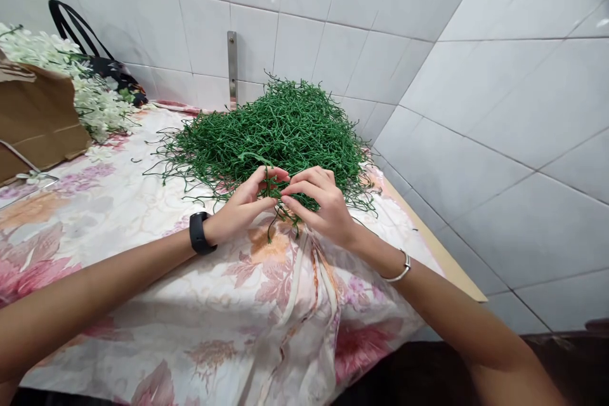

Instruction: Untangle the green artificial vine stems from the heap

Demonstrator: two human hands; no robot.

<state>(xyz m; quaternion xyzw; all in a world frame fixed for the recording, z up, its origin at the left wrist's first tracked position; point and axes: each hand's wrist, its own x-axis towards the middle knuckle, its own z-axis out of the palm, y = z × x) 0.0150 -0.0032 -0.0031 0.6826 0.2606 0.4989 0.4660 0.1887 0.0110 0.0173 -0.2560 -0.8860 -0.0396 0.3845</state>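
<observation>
A large heap of thin green artificial flower stems [290,124] lies on the flowered tablecloth [190,317] against the tiled wall. At its near edge both my hands meet around a small branched green stem [272,190]. My left hand [250,198], with a black band on the wrist, has its thumb and fingers closed on that stem. The fingertips of my right hand [321,200] pinch at the same stem from the other side; a bracelet circles that wrist. Several green ends dangle below my fingers. The exact grip between the fingertips is partly hidden.
At the left stand a brown cardboard box [40,117] and a bunch of white artificial flowers [102,104], with a dark bag [107,70] behind. A metal strip [232,66] is fixed to the back wall. Bare board [438,247] shows along the right edge.
</observation>
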